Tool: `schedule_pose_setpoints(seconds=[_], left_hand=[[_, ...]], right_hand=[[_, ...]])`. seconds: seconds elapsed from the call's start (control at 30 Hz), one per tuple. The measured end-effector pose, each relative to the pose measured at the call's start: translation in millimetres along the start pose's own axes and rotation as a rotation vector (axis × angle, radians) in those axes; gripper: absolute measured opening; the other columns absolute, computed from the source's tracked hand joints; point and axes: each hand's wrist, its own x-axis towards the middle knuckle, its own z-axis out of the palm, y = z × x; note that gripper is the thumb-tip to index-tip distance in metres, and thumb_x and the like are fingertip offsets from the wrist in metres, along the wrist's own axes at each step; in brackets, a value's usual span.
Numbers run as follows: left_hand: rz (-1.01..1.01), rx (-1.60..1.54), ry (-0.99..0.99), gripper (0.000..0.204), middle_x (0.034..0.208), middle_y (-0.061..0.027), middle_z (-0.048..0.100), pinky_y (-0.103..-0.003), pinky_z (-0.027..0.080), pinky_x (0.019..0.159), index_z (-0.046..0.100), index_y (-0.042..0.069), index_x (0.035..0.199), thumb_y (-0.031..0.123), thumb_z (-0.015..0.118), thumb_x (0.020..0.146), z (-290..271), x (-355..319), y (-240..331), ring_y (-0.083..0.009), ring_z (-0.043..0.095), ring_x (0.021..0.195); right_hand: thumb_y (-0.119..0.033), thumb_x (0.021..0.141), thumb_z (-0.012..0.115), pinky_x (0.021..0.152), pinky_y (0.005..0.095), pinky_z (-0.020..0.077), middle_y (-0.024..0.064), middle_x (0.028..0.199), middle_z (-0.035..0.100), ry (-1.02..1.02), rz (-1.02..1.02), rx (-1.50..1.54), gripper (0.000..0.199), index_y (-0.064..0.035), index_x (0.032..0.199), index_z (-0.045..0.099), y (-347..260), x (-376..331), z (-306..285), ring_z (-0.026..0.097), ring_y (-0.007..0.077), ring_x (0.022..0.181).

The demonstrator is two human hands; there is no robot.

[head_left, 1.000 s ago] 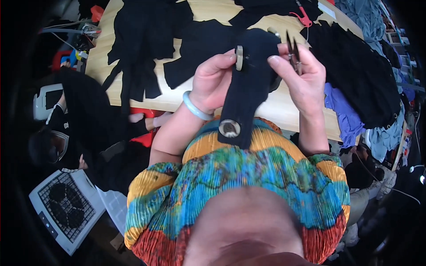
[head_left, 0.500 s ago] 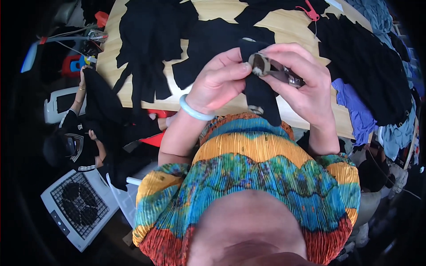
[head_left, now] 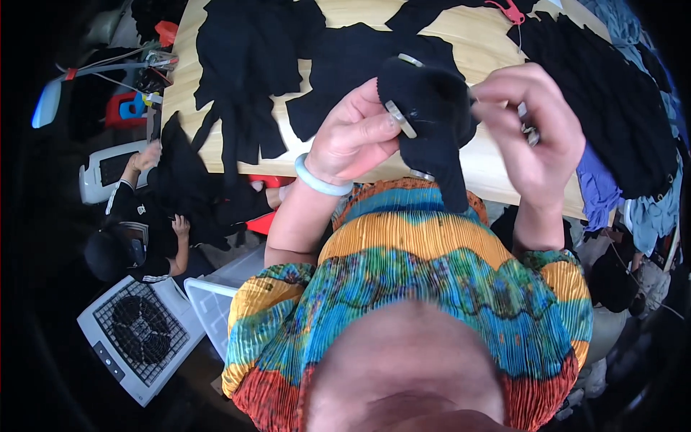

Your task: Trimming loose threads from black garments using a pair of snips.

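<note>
My left hand (head_left: 358, 137) pinches the edge of a black cloth strip (head_left: 448, 162) above the table's near edge. A large pale button (head_left: 401, 119) stands edge-on at the thumb tip. Two more such buttons show on the strip, an upper button (head_left: 411, 60) and a lower button (head_left: 422, 175). To the right, my right hand (head_left: 543, 137) is curled, its fingertips blurred beside the cloth. Small thread snips (head_left: 531, 134) sit within its palm, mostly hidden by the fingers. Whether the right fingertips touch the cloth is unclear.
Black garment pieces (head_left: 248, 65) lie across the wooden table (head_left: 360, 13). Pink-handled scissors (head_left: 512, 12) are at the far right. Black, purple (head_left: 597, 183) and blue cloth hangs over the right edge. At left a co-worker (head_left: 133, 230) handles black cloth near a white fan unit (head_left: 140, 331).
My right hand has drawn back to the right from the middle button, taking the snips along. The button has turned from face-on to edge-on. The co-worker's raised hand has lowered.
</note>
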Motion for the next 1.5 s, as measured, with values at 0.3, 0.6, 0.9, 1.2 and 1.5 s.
schedule_pose_setpoints(seconds=[0.3,0.6,0.9,1.2,1.5], left_hand=[[-0.016,-0.093,-0.031,0.035,0.106,-0.0095,0.051,-0.032,0.036,0.09,0.043,0.001,0.112,-0.003,0.047,0.077,-2,3,-3,-0.0183,0.048,0.099],[0.156,0.103,0.005,0.04,0.108,-0.0103,0.05,-0.032,0.035,0.091,0.041,0.0,0.115,-0.001,0.051,0.076,6,0,-6,-0.0208,0.047,0.102],[0.256,0.264,0.069,0.028,0.098,-0.0072,0.055,-0.029,0.038,0.085,0.051,0.001,0.102,0.0,0.057,0.074,5,6,-7,-0.0157,0.051,0.092],[0.248,0.272,0.045,0.028,0.097,-0.0071,0.055,-0.029,0.038,0.084,0.051,0.001,0.101,-0.001,0.058,0.073,1,6,-6,-0.0152,0.051,0.091],[0.196,0.249,0.066,0.03,0.096,-0.0068,0.056,-0.029,0.039,0.084,0.052,0.001,0.101,-0.002,0.058,0.072,-2,3,-9,-0.015,0.051,0.091]], right_hand=[[0.008,0.052,0.057,0.042,0.0233,0.0418,0.0059,0.075,0.055,0.044,-0.209,-0.196,0.028,-0.002,0.078,0.058,10,-6,26,0.054,0.0149,0.052],[0.008,0.065,0.056,0.055,0.0184,0.0427,0.0047,0.076,0.056,0.23,0.085,-0.031,0.025,-0.0007,0.088,0.052,4,-4,7,0.054,0.0091,0.061],[-0.007,0.073,0.059,0.045,0.0183,0.0364,0.0038,0.065,0.052,0.073,0.193,0.224,0.022,0.001,0.091,0.049,1,-38,17,0.047,0.0073,0.051],[-0.007,0.073,0.06,0.044,0.0191,0.0354,0.0029,0.059,0.052,0.031,0.276,0.219,0.019,0.0008,0.087,0.051,4,-35,24,0.046,0.0072,0.048],[-0.006,0.072,0.061,0.043,0.0193,0.0358,0.004,0.059,0.052,0.033,0.291,0.205,0.017,0.0006,0.085,0.052,2,-34,28,0.047,0.0075,0.047]])
